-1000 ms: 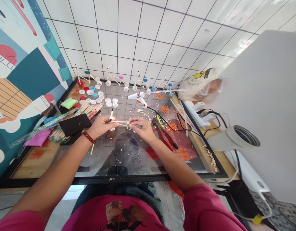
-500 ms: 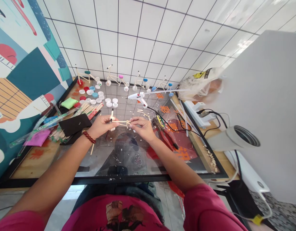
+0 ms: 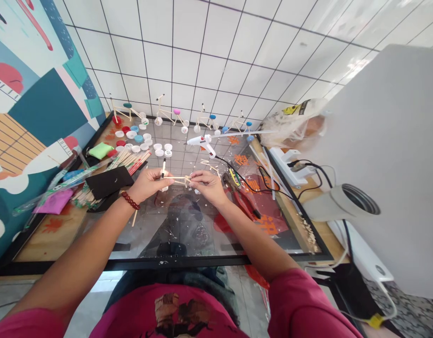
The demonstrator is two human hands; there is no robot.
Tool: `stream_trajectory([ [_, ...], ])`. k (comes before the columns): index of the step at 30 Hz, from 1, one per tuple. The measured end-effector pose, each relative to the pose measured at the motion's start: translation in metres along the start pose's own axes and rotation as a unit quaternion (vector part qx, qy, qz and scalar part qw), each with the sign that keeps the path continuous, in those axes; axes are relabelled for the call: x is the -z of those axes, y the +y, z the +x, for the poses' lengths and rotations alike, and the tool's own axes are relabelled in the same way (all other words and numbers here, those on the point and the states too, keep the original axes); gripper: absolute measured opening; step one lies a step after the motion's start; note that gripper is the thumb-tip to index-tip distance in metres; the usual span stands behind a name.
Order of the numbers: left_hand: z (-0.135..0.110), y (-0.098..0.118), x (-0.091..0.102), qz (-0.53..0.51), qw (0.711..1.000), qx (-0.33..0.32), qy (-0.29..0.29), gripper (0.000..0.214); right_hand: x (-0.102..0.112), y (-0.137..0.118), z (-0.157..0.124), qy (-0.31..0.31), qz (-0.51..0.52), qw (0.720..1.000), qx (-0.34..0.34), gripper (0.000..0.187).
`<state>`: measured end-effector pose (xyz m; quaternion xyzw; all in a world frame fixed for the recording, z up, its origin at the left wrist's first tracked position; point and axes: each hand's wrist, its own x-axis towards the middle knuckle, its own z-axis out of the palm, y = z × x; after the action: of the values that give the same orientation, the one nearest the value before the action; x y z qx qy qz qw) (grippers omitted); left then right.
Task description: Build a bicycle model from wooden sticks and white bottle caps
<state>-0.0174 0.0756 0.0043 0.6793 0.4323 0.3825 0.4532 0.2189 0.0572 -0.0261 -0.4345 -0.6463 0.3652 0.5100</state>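
We list one wooden-stick frame (image 3: 178, 178), above the glass tabletop (image 3: 202, 249), left hand (image 3: 151, 182) and right hand (image 3: 208, 187) pinching opposite ends; presumably light, stiff, fragile at joints, best gripped along sticks.

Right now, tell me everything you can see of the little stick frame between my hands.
The stick frame is built of thin, pale sticks that look wooden. Two run sideways, close together, to a small crossing joint by the right hand. At the other end, a short piece with black ends juts out beside the left hand. Both hands pinch the frame, one at each end, over the shiny tabletop, and partly hide it.
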Motion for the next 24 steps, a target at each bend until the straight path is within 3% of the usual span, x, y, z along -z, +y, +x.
stream_trajectory([
  [10, 0.0006, -0.0001, 0.0001, -0.005, 1.000, 0.004, -0.009, 0.034, 0.0026, -0.0042, -0.0017, -0.034, 0.016, 0.999, -0.025, 0.022],
  [24, -0.0007, 0.0009, -0.0006, -0.006, 1.000, 0.012, -0.010, 0.029, 0.0018, 0.0001, 0.0006, -0.031, 0.040, 0.999, 0.009, 0.023],
])
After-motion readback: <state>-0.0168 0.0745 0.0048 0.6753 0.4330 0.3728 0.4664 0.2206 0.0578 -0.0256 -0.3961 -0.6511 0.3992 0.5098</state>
